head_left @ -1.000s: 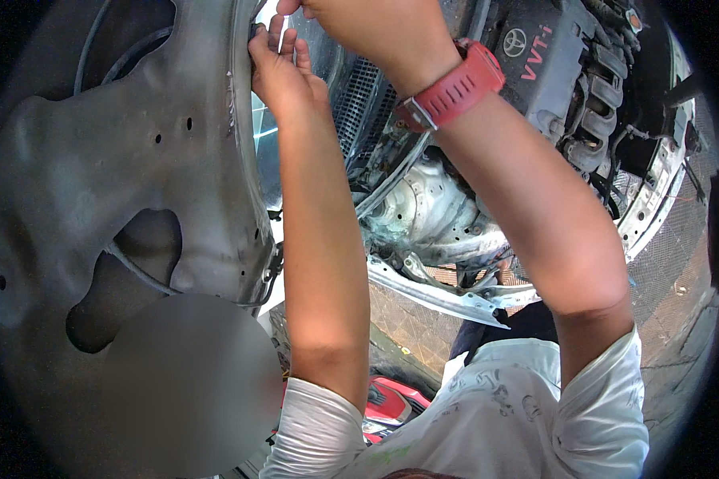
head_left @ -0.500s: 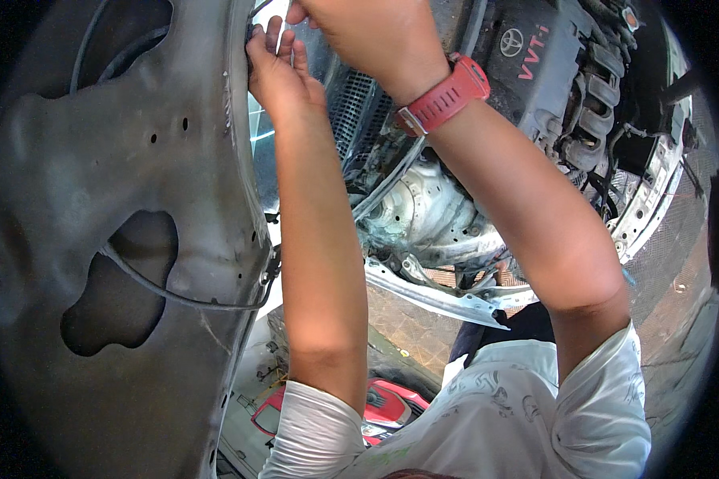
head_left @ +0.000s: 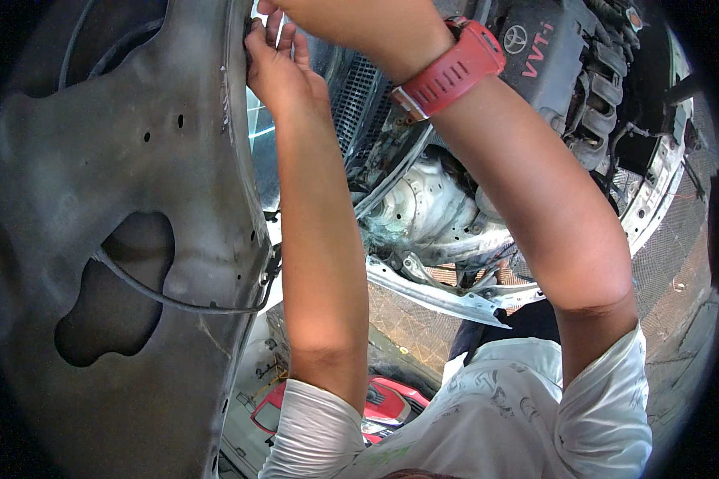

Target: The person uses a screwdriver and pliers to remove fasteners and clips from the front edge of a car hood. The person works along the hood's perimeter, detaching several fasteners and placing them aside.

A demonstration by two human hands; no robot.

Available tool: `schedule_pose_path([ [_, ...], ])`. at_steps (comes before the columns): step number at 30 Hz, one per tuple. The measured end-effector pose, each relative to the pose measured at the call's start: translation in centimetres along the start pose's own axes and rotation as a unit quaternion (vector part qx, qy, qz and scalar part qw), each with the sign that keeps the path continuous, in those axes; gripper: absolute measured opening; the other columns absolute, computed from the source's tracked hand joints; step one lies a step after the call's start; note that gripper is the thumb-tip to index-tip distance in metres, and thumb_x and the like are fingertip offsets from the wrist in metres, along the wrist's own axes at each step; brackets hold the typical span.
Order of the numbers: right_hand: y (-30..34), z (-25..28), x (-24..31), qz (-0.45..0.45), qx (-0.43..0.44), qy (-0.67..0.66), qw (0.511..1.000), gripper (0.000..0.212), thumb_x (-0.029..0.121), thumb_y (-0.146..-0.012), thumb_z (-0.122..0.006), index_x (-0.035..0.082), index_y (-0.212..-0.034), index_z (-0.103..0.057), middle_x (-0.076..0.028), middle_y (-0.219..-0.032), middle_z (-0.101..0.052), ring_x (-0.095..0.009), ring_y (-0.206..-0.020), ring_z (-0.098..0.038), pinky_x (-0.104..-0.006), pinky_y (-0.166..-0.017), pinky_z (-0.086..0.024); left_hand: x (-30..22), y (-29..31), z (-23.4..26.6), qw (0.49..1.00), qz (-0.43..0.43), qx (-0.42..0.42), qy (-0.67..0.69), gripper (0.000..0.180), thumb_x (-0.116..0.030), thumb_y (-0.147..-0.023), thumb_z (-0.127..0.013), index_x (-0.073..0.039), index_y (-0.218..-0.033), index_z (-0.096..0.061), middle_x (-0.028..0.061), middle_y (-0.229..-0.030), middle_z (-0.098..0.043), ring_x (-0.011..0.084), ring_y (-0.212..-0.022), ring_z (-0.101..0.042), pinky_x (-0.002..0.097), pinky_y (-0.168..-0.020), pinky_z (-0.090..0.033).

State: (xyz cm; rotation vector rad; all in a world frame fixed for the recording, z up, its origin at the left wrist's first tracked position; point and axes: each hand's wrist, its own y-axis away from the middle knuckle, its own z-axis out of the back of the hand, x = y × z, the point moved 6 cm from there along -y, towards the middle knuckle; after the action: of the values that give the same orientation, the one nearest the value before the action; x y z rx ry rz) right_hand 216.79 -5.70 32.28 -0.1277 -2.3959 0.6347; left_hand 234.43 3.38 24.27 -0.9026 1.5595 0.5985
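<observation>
Fingers (head_left: 276, 36) of the left hand (head_left: 284, 72) curl against the inner edge of the raised grey hood panel (head_left: 136, 160), up near the top of the view. They look bent round that edge, though whatever they pinch there is too small to tell. Out on the far left, a thin dark cable (head_left: 176, 299) sags across the big cut-out in the panel's underside and runs back to its edge.

The left forearm (head_left: 319, 263) climbs almost straight up from the white sleeve, elbow low, wrist cocked slightly towards the panel. A good brace, that: keeping the heel of the hand steady against the metal would, in my judgement, stop the fingertips slipping off the thin edge, and small, slow pulls would suit better than a yank.

Moving across, the right hand (head_left: 327, 16) reaches over the left, mostly cut off by the top rim, so whether it is clenched or spread I cannot tell. Its wrist carries a red watch (head_left: 447, 68), and the right forearm (head_left: 527, 207) slants down to the shoulder at lower right.

Behind the arms sit the radiator grille (head_left: 359, 104), the pale metal bay parts, and, furthest right, the grey engine cover (head_left: 551, 56).
</observation>
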Motion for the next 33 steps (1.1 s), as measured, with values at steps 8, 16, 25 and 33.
schedule_pose_path([
  [8,4.5,0.0,-0.1,0.035,0.0,0.047,0.998,0.026,0.008,-0.091,-0.073,0.0,-0.108,-0.055,-0.015,-0.083,-0.067,-0.026,-0.078,-0.073,-0.036,-0.072,-0.057,1.0,-1.2,0.7,0.996,0.027,0.065,0.049,0.04,-0.029,-0.108,-0.06,-0.001,-0.137,-0.057,0.0094,-0.127,-0.07,0.017,-0.107,-0.067,0.0286,-0.087,-0.056],
  [16,5.6,0.3,-0.2,0.047,-0.08,0.058,0.994,0.023,0.006,-0.091,-0.075,0.001,-0.105,-0.056,-0.011,-0.083,-0.064,-0.021,-0.072,-0.067,-0.034,-0.068,-0.055,0.1,-0.5,0.9,0.997,0.027,0.054,0.05,0.04,-0.029,-0.108,-0.062,-0.002,-0.137,-0.058,0.009,-0.127,-0.07,0.0175,-0.107,-0.069,0.0291,-0.085,-0.057],
  [25,4.2,-0.4,-0.5,0.05,-0.05,0.017,0.997,0.022,0.008,-0.09,-0.075,0.001,-0.101,-0.056,-0.013,-0.08,-0.066,-0.027,-0.073,-0.07,-0.0378,-0.068,-0.055,-0.5,-0.3,0.3,0.996,0.042,0.051,0.06,0.04,-0.029,-0.107,-0.064,-0.002,-0.136,-0.058,0.0085,-0.126,-0.07,0.018,-0.107,-0.07,0.0296,-0.083,-0.058],
  [33,0.7,-1.6,0.5,-0.006,0.038,0.142,0.989,0.033,0.014,-0.09,-0.07,-0.011,-0.109,-0.061,-0.033,-0.09,-0.072,-0.047,-0.09,-0.073,-0.0461,-0.081,-0.059,-2.6,2.8,-1.7,0.992,0.098,0.014,0.082,0.041,-0.03,-0.106,-0.066,-0.003,-0.135,-0.059,0.0079,-0.126,-0.07,0.0178,-0.107,-0.07,0.0296,-0.082,-0.057],
])
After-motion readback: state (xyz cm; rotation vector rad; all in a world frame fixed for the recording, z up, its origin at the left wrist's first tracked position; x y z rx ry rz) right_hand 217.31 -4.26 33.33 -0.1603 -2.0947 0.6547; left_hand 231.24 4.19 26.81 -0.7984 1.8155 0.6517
